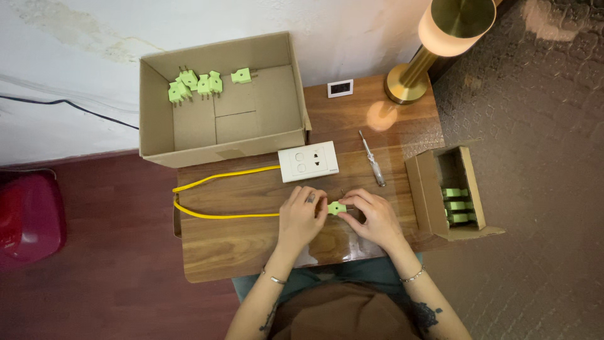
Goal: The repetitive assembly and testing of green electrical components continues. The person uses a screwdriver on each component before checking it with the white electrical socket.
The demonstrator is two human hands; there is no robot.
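Observation:
Both hands meet over the middle of a small wooden table (251, 242). My left hand (301, 216) and my right hand (375, 216) pinch a small green plug (336, 208) between their fingertips. A yellow cable (217, 196) loops from the left table edge and runs under my left hand toward the plug. Just beyond the hands lies a white switch-and-socket plate (307, 161). A screwdriver (372, 157) with a clear handle lies to its right.
A large open cardboard box (277, 94) at the back left holds several green plugs (200, 83). A smaller open box (433, 200) at the right edge holds more green plugs. A brass lamp (409, 82) and a small white device (340, 88) stand at the back.

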